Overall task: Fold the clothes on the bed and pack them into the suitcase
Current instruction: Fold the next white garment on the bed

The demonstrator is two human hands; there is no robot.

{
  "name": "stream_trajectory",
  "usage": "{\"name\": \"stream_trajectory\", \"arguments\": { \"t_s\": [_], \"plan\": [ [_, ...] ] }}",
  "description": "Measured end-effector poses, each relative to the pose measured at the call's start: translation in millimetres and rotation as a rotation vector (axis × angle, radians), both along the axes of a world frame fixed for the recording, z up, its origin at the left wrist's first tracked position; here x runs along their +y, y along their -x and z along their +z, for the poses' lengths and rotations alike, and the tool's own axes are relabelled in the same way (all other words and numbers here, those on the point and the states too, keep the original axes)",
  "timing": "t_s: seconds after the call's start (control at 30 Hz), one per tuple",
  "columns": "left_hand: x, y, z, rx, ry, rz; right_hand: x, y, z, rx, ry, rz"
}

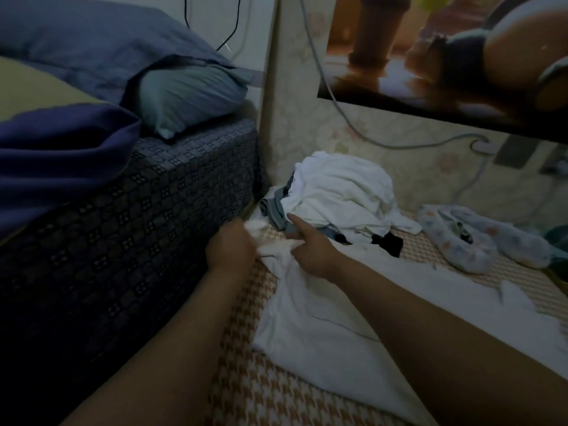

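White garment's far edge is in left hand and right hand.

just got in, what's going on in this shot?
A person is working a white garment spread on the houndstooth mat. The left-hand grip clutches its far edge; the right-hand grip pinches it beside, index finger out. A heap of unfolded clothes sits just beyond. No suitcase in view.
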State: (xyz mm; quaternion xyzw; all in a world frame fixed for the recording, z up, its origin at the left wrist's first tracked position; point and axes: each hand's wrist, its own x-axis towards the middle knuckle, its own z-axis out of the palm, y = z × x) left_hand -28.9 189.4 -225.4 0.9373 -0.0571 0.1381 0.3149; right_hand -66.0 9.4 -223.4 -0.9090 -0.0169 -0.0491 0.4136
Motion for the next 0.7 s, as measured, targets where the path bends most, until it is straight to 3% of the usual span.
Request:
{"name": "stream_trajectory", "arguments": {
  "t_s": [0.07,0.17,0.27,0.4,0.47,0.57,0.63,0.7],
  "plan": [
    [-7.5,4.8,24.4,-0.111,0.130,-0.060,-1.3,5.3,12.9,-0.170,0.064,0.016],
    [-37.0,18.8,63.7,-0.055,0.296,-0.432,-2.8,20.4,45.2,-0.426,0.031,0.018],
    [-70.6,37.1,86.6,0.073,0.411,-0.698,-28.7,47.9,72.7,-0.400,-0.027,-0.146],
    [-108.0,56.4,80.1,0.122,0.507,-0.687,-96.1,101.1,73.5,-0.309,0.148,-0.369],
    [-120.7,67.5,64.5,0.060,0.347,-0.652,-132.0,132.7,64.1,-0.270,0.345,-0.489],
    [-133.3,78.7,33.2,0.001,-0.061,-0.758,-181.8,174.2,42.3,-0.116,0.529,-0.682],
    [-141.4,85.0,15.2,-0.081,-0.259,-0.798,-201.1,194.5,25.4,0.161,0.741,-0.766],
    [-148.4,93.0,5.3,-0.156,-0.344,-0.761,-204.9,208.2,14.7,0.427,0.904,-0.719]
  ]
}}
